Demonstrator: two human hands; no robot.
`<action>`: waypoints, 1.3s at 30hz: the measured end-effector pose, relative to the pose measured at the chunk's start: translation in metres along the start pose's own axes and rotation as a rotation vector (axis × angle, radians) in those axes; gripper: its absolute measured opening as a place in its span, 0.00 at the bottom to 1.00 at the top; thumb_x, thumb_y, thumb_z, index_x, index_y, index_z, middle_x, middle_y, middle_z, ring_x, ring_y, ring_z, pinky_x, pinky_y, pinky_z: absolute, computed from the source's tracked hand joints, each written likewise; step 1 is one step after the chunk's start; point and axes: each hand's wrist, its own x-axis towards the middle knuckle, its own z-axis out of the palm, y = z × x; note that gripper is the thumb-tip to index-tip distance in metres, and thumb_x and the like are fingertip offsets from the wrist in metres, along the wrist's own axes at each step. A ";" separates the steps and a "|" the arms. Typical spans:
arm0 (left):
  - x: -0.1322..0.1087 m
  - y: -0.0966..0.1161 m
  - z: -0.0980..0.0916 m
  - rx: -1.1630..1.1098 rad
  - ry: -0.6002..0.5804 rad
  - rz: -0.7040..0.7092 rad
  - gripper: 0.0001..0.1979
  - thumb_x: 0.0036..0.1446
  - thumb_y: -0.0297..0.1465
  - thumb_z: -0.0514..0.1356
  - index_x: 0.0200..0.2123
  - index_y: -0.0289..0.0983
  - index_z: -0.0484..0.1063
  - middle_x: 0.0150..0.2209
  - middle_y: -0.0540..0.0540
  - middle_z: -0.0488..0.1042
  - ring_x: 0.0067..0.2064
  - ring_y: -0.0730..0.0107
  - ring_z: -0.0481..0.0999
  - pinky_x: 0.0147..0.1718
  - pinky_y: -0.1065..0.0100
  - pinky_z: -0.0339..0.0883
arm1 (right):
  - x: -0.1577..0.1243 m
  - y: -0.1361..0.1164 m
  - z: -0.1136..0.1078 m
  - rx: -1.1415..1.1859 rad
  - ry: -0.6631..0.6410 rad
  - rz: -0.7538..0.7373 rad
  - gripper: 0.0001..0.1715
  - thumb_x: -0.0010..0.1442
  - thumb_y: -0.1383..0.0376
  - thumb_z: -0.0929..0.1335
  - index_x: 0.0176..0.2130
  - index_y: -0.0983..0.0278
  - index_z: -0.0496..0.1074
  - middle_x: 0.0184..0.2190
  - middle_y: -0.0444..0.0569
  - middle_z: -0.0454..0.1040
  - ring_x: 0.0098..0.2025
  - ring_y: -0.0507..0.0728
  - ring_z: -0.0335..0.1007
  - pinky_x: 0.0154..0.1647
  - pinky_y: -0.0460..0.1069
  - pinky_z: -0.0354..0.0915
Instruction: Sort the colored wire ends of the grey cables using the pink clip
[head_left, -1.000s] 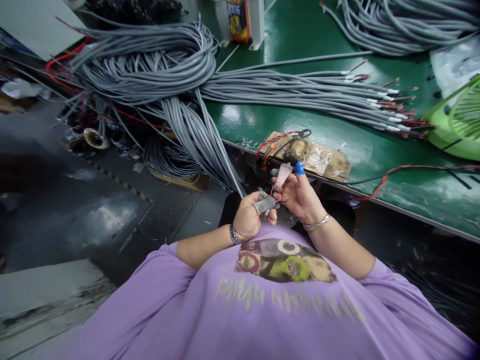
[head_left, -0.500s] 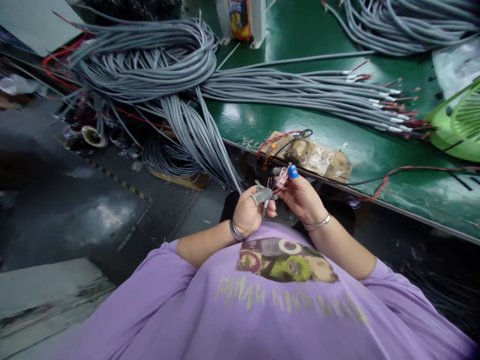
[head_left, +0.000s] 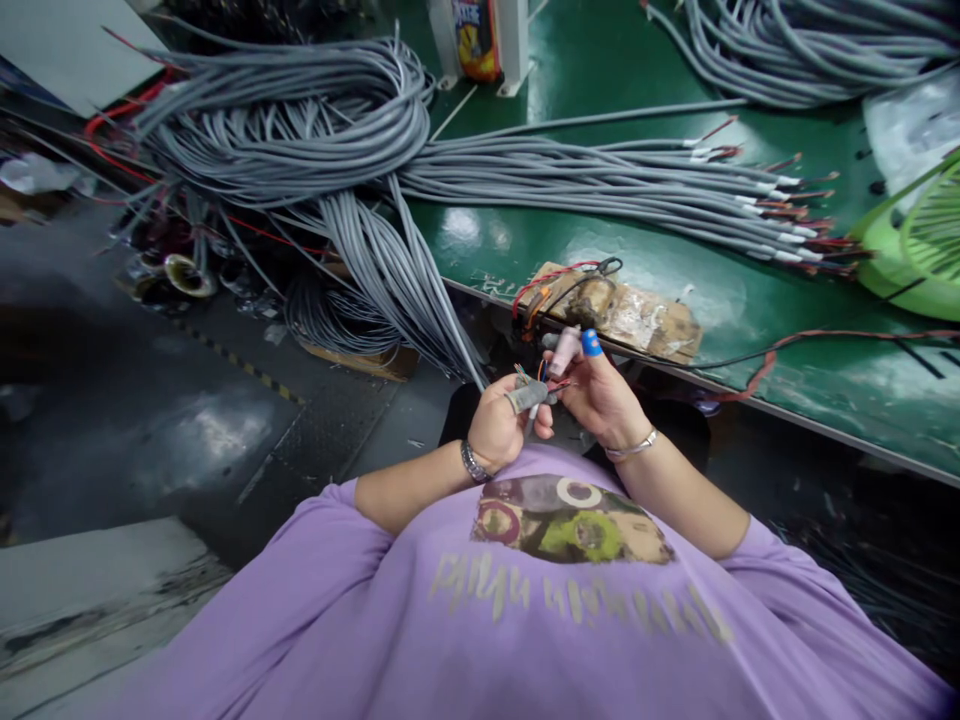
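My left hand [head_left: 496, 428] is curled shut round the end of a grey cable [head_left: 529, 396], whose thin coloured wires fan out at the stripped tip. My right hand [head_left: 600, 397] pinches those wires [head_left: 556, 383] right beside it. Its fingers wear taped covers, one pinkish [head_left: 564, 349] and one blue [head_left: 591, 343]. Both hands hover close together just off the near edge of the green table [head_left: 675, 270], above my lap.
A big bundle of grey cables [head_left: 315, 140] spills over the table's left edge toward the floor. Its stripped ends [head_left: 787, 215] lie at the right. A taped wooden block with red wires [head_left: 622, 310] sits on the table edge. A green fan [head_left: 919, 240] stands far right.
My hands rose slightly toward the table edge and stayed together. The right fingers shifted on the wires; the pink-covered finger lifted again.
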 end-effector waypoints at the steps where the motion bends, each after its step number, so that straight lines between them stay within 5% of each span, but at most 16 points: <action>1: -0.001 0.000 -0.002 0.007 -0.005 0.008 0.20 0.40 0.42 0.69 0.27 0.36 0.65 0.16 0.51 0.70 0.15 0.73 0.67 0.16 0.70 0.64 | 0.000 -0.001 -0.003 -0.009 -0.029 0.029 0.31 0.46 0.38 0.74 0.30 0.62 0.75 0.29 0.46 0.78 0.26 0.50 0.69 0.28 0.46 0.67; 7: -0.007 -0.006 -0.017 0.142 -0.031 0.030 0.19 0.44 0.43 0.69 0.25 0.36 0.66 0.18 0.50 0.72 0.16 0.73 0.69 0.18 0.71 0.63 | -0.007 -0.011 -0.022 -0.261 -0.280 0.220 0.35 0.40 0.37 0.75 0.29 0.65 0.76 0.24 0.47 0.74 0.24 0.52 0.69 0.26 0.48 0.70; 14: -0.006 -0.010 -0.025 0.306 -0.127 0.077 0.17 0.50 0.42 0.67 0.25 0.35 0.69 0.21 0.48 0.75 0.19 0.74 0.72 0.21 0.72 0.66 | -0.011 -0.019 -0.019 -0.546 -0.317 0.063 0.18 0.43 0.56 0.80 0.26 0.66 0.77 0.23 0.44 0.75 0.24 0.49 0.66 0.28 0.45 0.64; 20: -0.005 -0.004 -0.022 0.441 -0.225 -0.087 0.16 0.44 0.38 0.71 0.25 0.33 0.70 0.18 0.48 0.74 0.17 0.73 0.72 0.19 0.72 0.66 | -0.020 -0.015 -0.010 -0.684 -0.374 -0.011 0.18 0.47 0.55 0.77 0.25 0.66 0.75 0.22 0.44 0.73 0.24 0.49 0.64 0.27 0.46 0.62; 27: -0.002 -0.006 -0.020 0.258 -0.017 0.037 0.18 0.46 0.42 0.69 0.25 0.34 0.70 0.18 0.49 0.73 0.17 0.72 0.71 0.19 0.71 0.67 | -0.026 -0.013 -0.019 -0.628 -0.154 -0.095 0.27 0.47 0.44 0.76 0.30 0.65 0.75 0.25 0.45 0.74 0.26 0.50 0.66 0.27 0.46 0.65; 31: 0.001 -0.009 -0.020 0.229 0.011 0.065 0.20 0.45 0.44 0.70 0.24 0.34 0.70 0.20 0.47 0.75 0.19 0.70 0.74 0.22 0.70 0.69 | -0.030 0.001 -0.019 -0.540 -0.125 -0.099 0.24 0.43 0.49 0.79 0.30 0.63 0.74 0.25 0.44 0.73 0.25 0.49 0.65 0.24 0.46 0.64; 35: 0.005 -0.007 -0.025 0.244 -0.069 0.020 0.19 0.45 0.44 0.70 0.25 0.33 0.72 0.23 0.44 0.78 0.22 0.69 0.77 0.25 0.70 0.70 | -0.032 0.009 -0.016 -0.415 -0.145 -0.178 0.18 0.47 0.54 0.78 0.29 0.61 0.73 0.21 0.42 0.72 0.23 0.50 0.66 0.25 0.47 0.63; 39: 0.007 0.001 -0.031 0.211 -0.297 -0.225 0.20 0.40 0.43 0.72 0.26 0.31 0.74 0.21 0.41 0.77 0.21 0.65 0.76 0.25 0.66 0.71 | -0.031 0.003 -0.017 -0.440 -0.311 -0.108 0.16 0.49 0.54 0.78 0.32 0.62 0.77 0.24 0.45 0.75 0.25 0.52 0.69 0.28 0.49 0.67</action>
